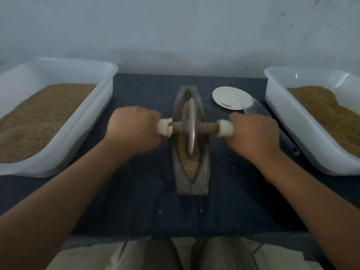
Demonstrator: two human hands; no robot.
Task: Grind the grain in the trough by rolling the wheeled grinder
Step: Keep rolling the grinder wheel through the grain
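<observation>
A plain wall (175, 26) fills the space beyond the fingers (152, 116) of the left hand (134, 130) and the fingers (240, 118) of the right hand (255, 133). It is pale grey-blue, paler low down and duller higher up. Dark scuff marks (292, 22) streak it far beyond and to the right of the right fingers. Under both sets of fingers a dark blue-grey cloth (136, 191) covers the work surface and runs back to the foot of the wall. Faint creases cross it nearer than the fingers. A paler grey strip (93, 240) shows at its near edge. The light is dim, cool and even, with soft shadows.
</observation>
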